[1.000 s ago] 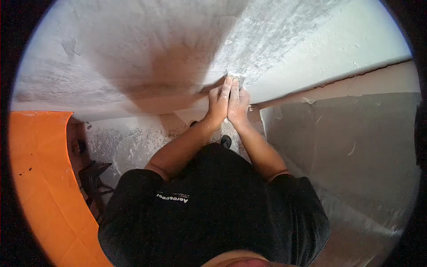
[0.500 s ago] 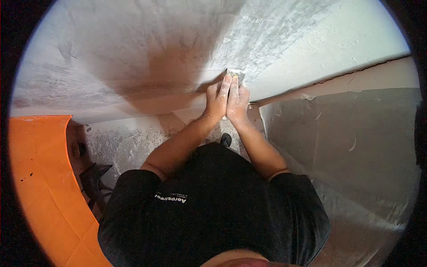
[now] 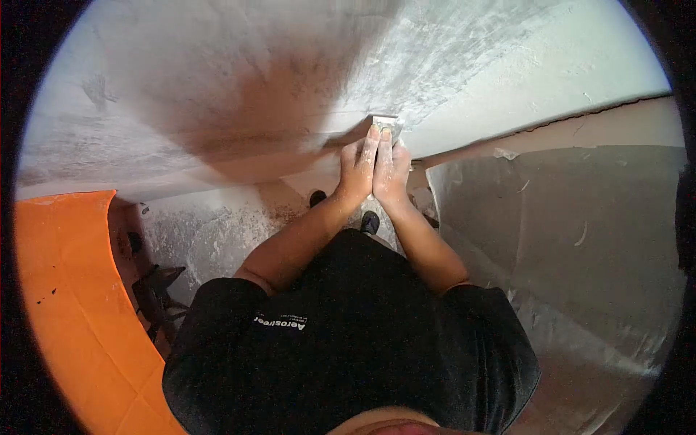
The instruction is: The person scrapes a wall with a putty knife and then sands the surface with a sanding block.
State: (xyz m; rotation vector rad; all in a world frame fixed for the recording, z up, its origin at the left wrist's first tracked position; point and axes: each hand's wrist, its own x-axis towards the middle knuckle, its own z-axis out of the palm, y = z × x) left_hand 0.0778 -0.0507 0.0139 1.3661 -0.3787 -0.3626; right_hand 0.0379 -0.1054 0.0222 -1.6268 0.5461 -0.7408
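Observation:
A small flat sanding block (image 3: 384, 120) lies against the pale plastered wall (image 3: 493, 94) in front of me. My left hand (image 3: 357, 168) and my right hand (image 3: 392, 168) are side by side on it, palms nearly touching. Extended fingertips of both hands press on its face, while the other fingers curl at its sides. White dust coats the fingers and knuckles. The block's underside and its contact with the wall are hidden.
To the left hangs an orange sheet (image 3: 65, 290), with dark metal parts (image 3: 156, 290) beside it. A grey sheet (image 3: 565, 225) covers the right side below a jagged wall edge. My shoe (image 3: 370, 222) stands on the dusty floor (image 3: 203, 232).
Both hands and the sanding block have shifted slightly down and to the right in view. More of the block's top edge shows, and a second dark shoe now appears near my left forearm.

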